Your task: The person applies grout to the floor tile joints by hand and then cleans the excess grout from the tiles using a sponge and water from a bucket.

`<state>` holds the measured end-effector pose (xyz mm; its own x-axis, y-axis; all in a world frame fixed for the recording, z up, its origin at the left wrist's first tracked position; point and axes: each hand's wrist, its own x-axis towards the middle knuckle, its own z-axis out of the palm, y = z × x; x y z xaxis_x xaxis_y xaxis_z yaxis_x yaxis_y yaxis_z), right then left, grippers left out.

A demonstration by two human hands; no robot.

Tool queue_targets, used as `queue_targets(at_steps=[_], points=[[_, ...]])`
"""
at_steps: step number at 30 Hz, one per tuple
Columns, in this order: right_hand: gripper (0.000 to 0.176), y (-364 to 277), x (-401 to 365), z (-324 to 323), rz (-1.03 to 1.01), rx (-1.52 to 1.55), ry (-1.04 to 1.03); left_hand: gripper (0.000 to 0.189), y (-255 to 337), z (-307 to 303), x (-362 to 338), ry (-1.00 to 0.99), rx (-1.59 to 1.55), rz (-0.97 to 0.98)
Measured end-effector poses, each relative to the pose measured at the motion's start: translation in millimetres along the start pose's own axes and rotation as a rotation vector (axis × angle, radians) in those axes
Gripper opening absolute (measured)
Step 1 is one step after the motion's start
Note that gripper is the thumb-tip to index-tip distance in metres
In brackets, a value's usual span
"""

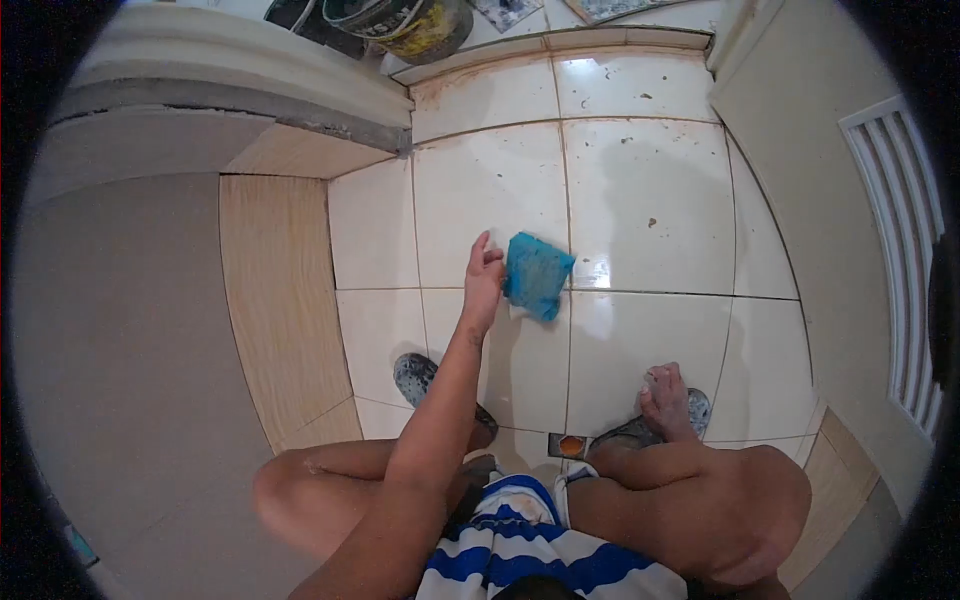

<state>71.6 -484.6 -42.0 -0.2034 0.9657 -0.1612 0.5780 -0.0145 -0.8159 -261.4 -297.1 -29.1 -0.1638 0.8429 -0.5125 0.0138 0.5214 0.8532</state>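
My left hand (484,278) reaches forward over the tiled floor at the left edge of a crumpled blue plastic packet (538,276). Thumb and a bent finger meet the packet's left edge in what looks like a pinch, while another finger points forward away from it. The packet looks flat and roughly square, with paler, dusty patches; its contents do not show. A darker patch on the tiles extends below it. My right hand is out of view.
Cream floor tiles (640,190) carry small crumbs of debris. A yellow-stained black bucket (425,28) stands beyond the raised sill. Wood-look tile (285,300) edges the left side; a door with a white vent grille (895,260) stands right. Dark slippers (412,378) lie by my feet.
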Motion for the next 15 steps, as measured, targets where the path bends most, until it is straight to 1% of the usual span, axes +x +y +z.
queue_targets(at_steps=[1, 2, 3, 4, 6, 7, 9, 11, 12, 13, 15], points=[[0.033, 0.1, -0.5, 0.6, -0.004, -0.017, 0.020, 0.069, -2.9, -0.8, 2.4, 0.075, 0.174, 0.077], [0.033, -1.5, -2.5, -0.1, -0.002, -0.036, 0.039, 0.069, 7.8, 5.9, -2.7, 0.147, 0.345, 0.152], [0.033, -2.0, -2.4, -0.5, 0.006, -0.037, 0.044, 0.076, 13.1, 20.9, -13.7, 0.161, 0.609, 0.307], [0.033, -1.2, -1.6, -0.9, -0.005, -0.048, 0.038, 0.076, 18.0, 39.9, -27.4, 0.153, 0.608, 0.304], [0.032, -4.8, -0.8, -5.3, -0.014, -0.056, 0.030, 0.084, 18.0, 68.2, -48.6, 0.138, 1.157, 0.493], [0.032, -5.9, -1.3, -5.7, 0.012, -0.034, 0.029, 0.084, 12.4, 68.6, -51.1, 0.137, 1.162, 0.493], [0.031, -6.6, 3.8, -1.8, 0.027, -0.005, 0.031, 0.082, -1.3, 61.1, -45.3, 0.086, 1.148, 0.421], [0.032, 2.5, -3.7, 3.2, -0.034, -0.082, 0.076, 0.078, -24.7, 24.3, -27.5, 0.156, 0.960, 0.570], [0.032, 1.1, -5.8, 2.7, -0.020, -0.080, 0.073, 0.073, -29.0, -8.5, -14.8, 0.233, 1.065, 0.720], [0.032, -5.8, 0.3, -1.9, -0.006, -0.034, 0.072, 0.062, -15.7, -28.3, -16.4, 0.431, 0.993, 0.620], [0.032, -7.3, 1.1, -5.6, 0.007, 0.011, 0.069, 0.053, -19.1, -104.1, -15.3, 0.626, 0.864, 0.433]])
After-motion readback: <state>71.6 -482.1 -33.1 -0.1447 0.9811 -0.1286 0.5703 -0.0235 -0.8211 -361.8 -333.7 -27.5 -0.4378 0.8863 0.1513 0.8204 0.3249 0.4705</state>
